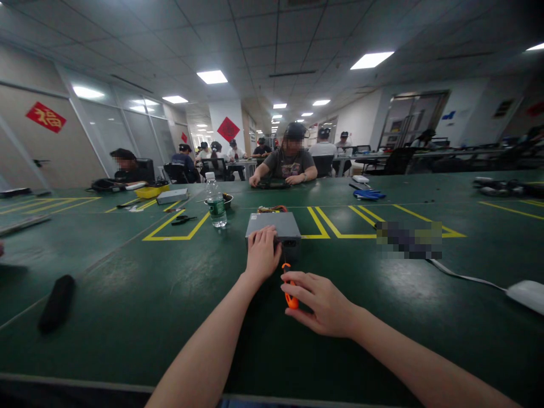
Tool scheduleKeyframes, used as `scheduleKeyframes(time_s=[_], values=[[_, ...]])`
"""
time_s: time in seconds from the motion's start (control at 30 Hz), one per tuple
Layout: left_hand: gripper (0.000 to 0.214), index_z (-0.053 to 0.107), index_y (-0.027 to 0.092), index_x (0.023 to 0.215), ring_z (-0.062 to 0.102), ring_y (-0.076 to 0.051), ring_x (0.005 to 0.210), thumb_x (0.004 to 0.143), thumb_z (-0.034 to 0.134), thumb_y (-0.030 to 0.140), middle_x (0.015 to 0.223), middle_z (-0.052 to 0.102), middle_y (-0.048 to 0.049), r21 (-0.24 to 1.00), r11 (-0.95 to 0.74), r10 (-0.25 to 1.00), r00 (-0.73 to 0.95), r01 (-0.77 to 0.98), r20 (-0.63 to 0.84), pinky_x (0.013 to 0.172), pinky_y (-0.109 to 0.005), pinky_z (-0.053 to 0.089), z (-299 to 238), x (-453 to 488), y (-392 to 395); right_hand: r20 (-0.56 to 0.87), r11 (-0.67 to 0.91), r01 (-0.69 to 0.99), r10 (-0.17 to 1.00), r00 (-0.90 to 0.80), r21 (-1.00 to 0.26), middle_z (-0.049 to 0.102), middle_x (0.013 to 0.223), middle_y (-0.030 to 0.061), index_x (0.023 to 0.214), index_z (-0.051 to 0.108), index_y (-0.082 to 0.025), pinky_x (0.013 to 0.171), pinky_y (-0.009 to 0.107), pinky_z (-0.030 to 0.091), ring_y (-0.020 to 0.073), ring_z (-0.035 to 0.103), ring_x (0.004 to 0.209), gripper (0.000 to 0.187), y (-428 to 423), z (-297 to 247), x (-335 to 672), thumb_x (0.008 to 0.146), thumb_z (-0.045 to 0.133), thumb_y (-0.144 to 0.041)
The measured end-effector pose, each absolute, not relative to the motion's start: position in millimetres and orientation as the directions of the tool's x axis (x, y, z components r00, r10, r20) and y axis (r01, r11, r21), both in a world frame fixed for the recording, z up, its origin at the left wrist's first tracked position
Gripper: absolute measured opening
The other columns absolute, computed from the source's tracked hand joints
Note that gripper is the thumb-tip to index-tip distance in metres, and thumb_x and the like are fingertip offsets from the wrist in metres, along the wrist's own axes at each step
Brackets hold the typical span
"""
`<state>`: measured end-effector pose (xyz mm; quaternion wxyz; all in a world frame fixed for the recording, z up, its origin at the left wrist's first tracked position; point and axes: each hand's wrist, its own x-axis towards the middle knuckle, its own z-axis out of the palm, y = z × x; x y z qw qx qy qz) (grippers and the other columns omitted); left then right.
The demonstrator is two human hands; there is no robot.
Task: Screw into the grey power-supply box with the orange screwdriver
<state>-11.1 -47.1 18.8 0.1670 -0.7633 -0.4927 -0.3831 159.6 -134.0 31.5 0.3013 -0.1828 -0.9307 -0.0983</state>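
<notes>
A grey computer power supply (278, 222) sits on the green table in front of me, its dark power socket facing my side. My left hand (262, 249) grips its near left part, fingers over the top and thumb down by the front face. In my right hand (318, 300) is an orange and black screwdriver (291, 297), held by the handle between fingertips and thumb. The screwdriver's shaft points away from me at the front face, close to the socket; whether its tip sits in a screw cannot be made out. Coloured cables (272, 209) show behind the box.
A water bottle (217, 204) stands left of the box, before a bowl (228, 199). Black pliers (183, 220) lie further left, and a black cylindrical object (56, 303) nearer me. Blue gloves (369, 194) and a blurred-out dark item (408, 240) lie right. A person (289, 158) sits opposite.
</notes>
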Motion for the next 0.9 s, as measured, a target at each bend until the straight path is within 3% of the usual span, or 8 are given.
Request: scheduleKeyframes(time_s=[0.17,0.33,0.43,0.53,0.67,0.8,0.9], values=[[0.023,0.047,0.02,0.106,0.045,-0.02,0.119,0.083,0.051,0.02,0.126,0.054,-0.006,0.118,-0.459,0.623,0.225,0.88,0.749,0.102,-0.04,0.027,17.7,-11.4,-46.2,0.582,0.906,0.41,0.279,-0.764,0.104,0.056,0.111,0.015,0.109,0.052,-0.018,0.071,0.034,0.049,0.0223,0.059,0.093,0.023,-135.1,29.0,156.8,0.092,0.045,-0.034],[0.025,0.047,0.02,0.106,0.044,-0.021,0.12,0.082,0.052,0.022,0.127,0.053,-0.0066,0.112,-0.462,0.629,0.236,0.88,0.74,0.102,-0.04,0.027,16.4,-12.0,-45.6,0.671,0.903,0.429,0.323,-0.667,-0.008,0.059,0.109,0.0145,0.095,0.048,-0.017,0.068,0.033,0.051,0.0205,0.062,0.084,0.03,-130.9,21.2,159.6,0.089,0.048,-0.046],[0.026,0.047,0.02,0.107,0.044,-0.022,0.12,0.082,0.053,0.024,0.127,0.053,-0.0067,0.117,-0.462,0.636,0.236,0.879,0.735,0.102,-0.041,0.027,16.5,-11.8,-45.2,0.638,0.903,0.426,0.361,-0.68,-0.057,0.057,0.113,0.0158,0.103,0.047,-0.016,0.074,0.034,0.051,0.0221,0.061,0.092,0.029,-134.1,24.5,161.8,0.09,0.047,-0.043],[0.027,0.047,0.02,0.107,0.044,-0.022,0.12,0.081,0.054,0.023,0.127,0.054,-0.0066,0.122,-0.463,0.638,0.234,0.878,0.734,0.102,-0.041,0.027,17.0,-11.6,-45.1,0.573,0.91,0.416,0.342,-0.745,-0.002,0.052,0.118,0.0173,0.118,0.044,-0.015,0.077,0.034,0.05,0.0225,0.059,0.098,0.03,-139.1,30.7,161.7,0.092,0.041,-0.03],[0.027,0.047,0.02,0.107,0.044,-0.021,0.12,0.081,0.054,0.022,0.127,0.053,-0.0067,0.121,-0.468,0.631,0.235,0.875,0.739,0.102,-0.041,0.027,17.1,-11.7,-45.3,0.604,0.902,0.428,0.306,-0.736,0.065,0.055,0.114,0.0165,0.114,0.048,-0.016,0.071,0.033,0.051,0.0221,0.061,0.093,0.027,-138.3,29.5,159.0,0.093,0.041,-0.032],[0.028,0.047,0.02,0.108,0.044,-0.022,0.12,0.081,0.054,0.023,0.127,0.053,-0.0069,0.124,-0.468,0.633,0.233,0.875,0.739,0.102,-0.041,0.027,16.0,-11.5,-44.6,0.681,0.91,0.413,0.322,-0.657,-0.031,0.059,0.111,0.0157,0.104,0.046,-0.016,0.073,0.033,0.052,0.0219,0.062,0.092,0.028,-131.7,21.8,158.1,0.091,0.048,-0.04],[0.033,0.045,0.02,0.112,0.044,-0.021,0.12,0.08,0.055,0.023,0.127,0.053,-0.0072,0.13,-0.47,0.626,0.225,0.873,0.746,0.102,-0.041,0.028,14.9,-11.3,-43.4,0.676,0.918,0.385,0.34,-0.654,-0.09,0.057,0.114,0.0167,0.108,0.044,-0.015,0.08,0.034,0.051,0.0231,0.059,0.102,0.033,-131.4,23.1,158.8,0.09,0.049,-0.041]])
